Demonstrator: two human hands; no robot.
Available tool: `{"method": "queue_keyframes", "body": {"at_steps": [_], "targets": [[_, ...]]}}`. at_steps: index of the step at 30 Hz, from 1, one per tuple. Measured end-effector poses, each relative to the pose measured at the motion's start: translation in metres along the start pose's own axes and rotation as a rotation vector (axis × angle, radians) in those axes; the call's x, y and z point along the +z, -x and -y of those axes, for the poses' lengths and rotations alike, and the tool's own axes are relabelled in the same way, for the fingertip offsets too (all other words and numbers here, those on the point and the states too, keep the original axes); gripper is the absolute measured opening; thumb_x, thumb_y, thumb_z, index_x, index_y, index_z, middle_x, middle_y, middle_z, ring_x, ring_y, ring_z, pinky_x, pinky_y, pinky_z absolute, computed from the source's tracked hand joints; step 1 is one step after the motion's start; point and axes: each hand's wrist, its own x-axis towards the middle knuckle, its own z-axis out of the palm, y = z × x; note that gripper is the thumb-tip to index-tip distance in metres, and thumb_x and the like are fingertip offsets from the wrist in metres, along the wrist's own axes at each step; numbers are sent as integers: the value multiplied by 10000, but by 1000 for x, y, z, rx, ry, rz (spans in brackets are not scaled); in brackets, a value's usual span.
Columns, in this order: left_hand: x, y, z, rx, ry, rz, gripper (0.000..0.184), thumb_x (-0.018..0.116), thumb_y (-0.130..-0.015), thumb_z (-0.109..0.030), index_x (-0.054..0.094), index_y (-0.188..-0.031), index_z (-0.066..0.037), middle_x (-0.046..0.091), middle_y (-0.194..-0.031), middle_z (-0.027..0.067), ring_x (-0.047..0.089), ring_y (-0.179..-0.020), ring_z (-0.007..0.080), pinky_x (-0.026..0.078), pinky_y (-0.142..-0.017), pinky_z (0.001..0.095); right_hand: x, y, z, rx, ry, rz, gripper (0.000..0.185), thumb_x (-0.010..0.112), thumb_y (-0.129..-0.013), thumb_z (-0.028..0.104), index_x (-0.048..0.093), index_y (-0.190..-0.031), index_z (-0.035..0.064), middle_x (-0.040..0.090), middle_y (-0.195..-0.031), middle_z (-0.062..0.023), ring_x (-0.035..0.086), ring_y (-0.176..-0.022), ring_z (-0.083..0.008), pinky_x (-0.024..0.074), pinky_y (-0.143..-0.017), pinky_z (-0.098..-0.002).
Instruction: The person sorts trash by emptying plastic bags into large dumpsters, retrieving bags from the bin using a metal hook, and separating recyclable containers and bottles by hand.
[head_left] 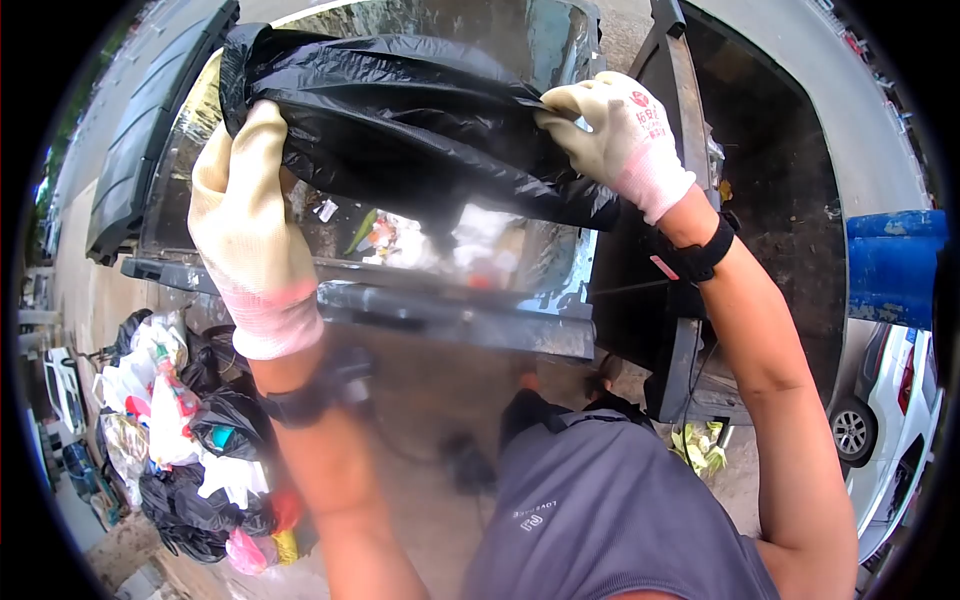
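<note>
Head view: you've got a black glossy thin-plastic bag (410,110) spread sideways between both hands, over the far part of a dark rectangular open-topped waste bin (450,318). Your left hand (255,190), in a cream coated glove with a pink-and-white knit cuff, grasps the bag's left end; fingertips partly hidden by folds. Your right hand (600,125), gloved the same way, pinches the bag's upper right edge between thumb and fingers. Lower right corner of the bag hangs loose by the bin's right side.

Status, my read: bag is up and stretched out, both ends gripped. Neither end is released, no knot visible, bag not set down. Can't tell if anything is inside it; the folds hide that. Below it, crumpled white scraps (400,245) and a long green scrap (362,232) lie loose in the bin, so that waste looks unbagged.

Around you: a heap of mixed black, white and coloured plastic bags (200,500) on the ground at left, a second dark open bin (685,100) at right, pale green leafy scraps (700,448) on the ground near it.
</note>
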Motion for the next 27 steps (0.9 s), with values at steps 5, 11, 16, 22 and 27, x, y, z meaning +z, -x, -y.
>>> {"method": "queue_keyframes", "body": {"at_steps": [5,11,16,22,27], "targets": [[-13,2,-7,298,-532,-61,433,628,-811,119,700,-1222,5,718,-1198,156,674,-1089,339,538,-956,382,-32,-16,9,110,-133,-366,145,761,-923,84,772,-1058,33,767,-849,-48,679,-711,-66,555,-679,-226],[11,6,-5,112,-306,-243,205,641,-1009,-55,746,-1180,-12,743,-1052,115,701,-917,194,532,-867,291,-26,-22,16,250,-342,50,258,784,-922,164,747,-1106,-13,655,-744,-14,557,-687,-51,486,-647,-226],[2,14,-12,229,-569,-239,278,655,-918,42,760,-1160,-44,731,-1059,134,704,-879,242,547,-823,310,-67,-17,33,198,-332,-175,210,644,-1011,186,722,-1020,-9,658,-808,11,569,-738,-53,492,-679,-244],[29,28,-66,-160,98,-7,555,773,-921,-247,594,-1305,111,682,-1238,230,678,-1103,334,520,-989,406,-99,-5,81,204,-554,-145,248,564,-1031,155,689,-953,-44,679,-795,-6,593,-744,-73,504,-677,-275],[68,35,-110,-74,446,264,469,761,-864,-226,642,-1264,-11,691,-1181,198,668,-1049,281,520,-958,390,-97,7,63,399,-810,100,263,611,-1038,253,710,-1014,10,636,-853,55,554,-809,-23,460,-778,-219]]}}
